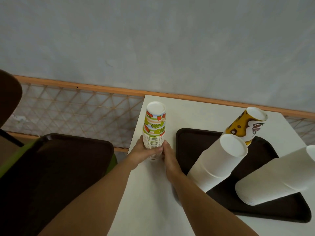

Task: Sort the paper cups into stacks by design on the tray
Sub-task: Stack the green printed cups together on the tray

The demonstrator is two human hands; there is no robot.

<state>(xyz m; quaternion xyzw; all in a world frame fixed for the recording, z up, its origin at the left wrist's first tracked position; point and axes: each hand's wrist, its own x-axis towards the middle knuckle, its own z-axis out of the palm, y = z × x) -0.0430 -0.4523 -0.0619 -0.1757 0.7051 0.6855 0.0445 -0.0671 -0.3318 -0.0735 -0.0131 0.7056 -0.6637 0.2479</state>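
- Fruit-print stack: paper cups nested mouth-down with the white base of the top cup facing up. It stands upright on the white table, just left of the tray and off it.
- Design on these cups: lime slices, red fruit pieces, green and orange stripes.
- Left hand: wrapped round the lower rims of the fruit-print stack, on the side away from the tray, fingers crossing its front.
- Right hand: clasped against the same stack low down on the side facing the tray, thumb up along the cups. Both hands are together on the one stack.
- Tray: dark brown, rounded corners, lying flat on the table.
- On the tray, near its left edge: a plain white stack, mouth-down.
- On the tray's right part: a second plain white stack, its top cut by the frame edge.
- At the tray's far side, behind the first white stack: a yellow stack, printed with brown coffee beans and a white steaming-cup drawing.
- Well left of the tray, off the table and lower: a second dark tray resting on something green.
- Beyond the tray: a wooden rail over a diamond lattice panel, then a blotchy grey wall.
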